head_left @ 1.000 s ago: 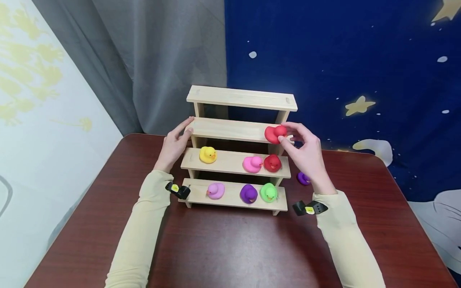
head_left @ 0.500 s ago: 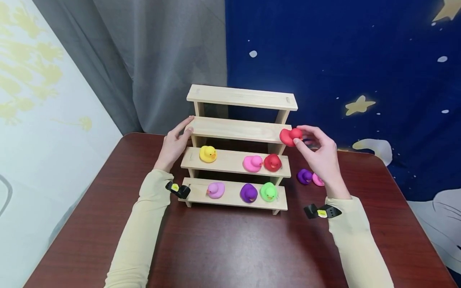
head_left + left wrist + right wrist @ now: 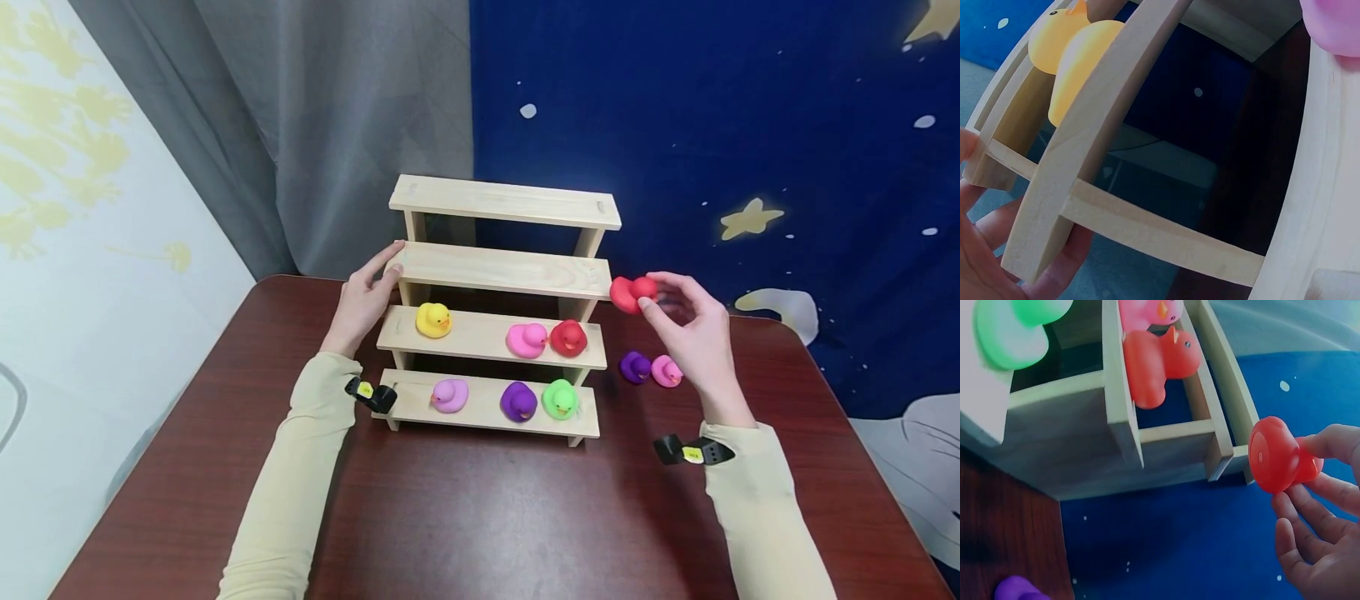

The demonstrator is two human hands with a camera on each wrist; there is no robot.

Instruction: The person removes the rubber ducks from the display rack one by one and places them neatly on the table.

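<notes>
My right hand (image 3: pixel 693 333) pinches a red rubber duck (image 3: pixel 630 294) by its head, in the air off the right end of the third tier of a wooden stepped shelf (image 3: pixel 495 269). In the right wrist view, the flat base of this red duck (image 3: pixel 1266 456) shows. My left hand (image 3: pixel 360 308) grips the left end of that same tier; in the left wrist view its fingers (image 3: pixel 991 231) bend around the wood. A yellow duck (image 3: pixel 433 320), a pink duck (image 3: pixel 527 340) and another red duck (image 3: pixel 568 338) sit on the second tier.
The lowest tier bears a lilac duck (image 3: pixel 449 395), a purple duck (image 3: pixel 518 401) and a green duck (image 3: pixel 560 399). On the brown table (image 3: pixel 480 517), right of the shelf, lie a purple duck (image 3: pixel 635 367) and a pink duck (image 3: pixel 667 371). Curtains (image 3: pixel 360 125) hang behind.
My right hand has carried the red duck rightward from above the third tier to beyond its end. The two ducks on the table came into full sight. My left hand stays put.
</notes>
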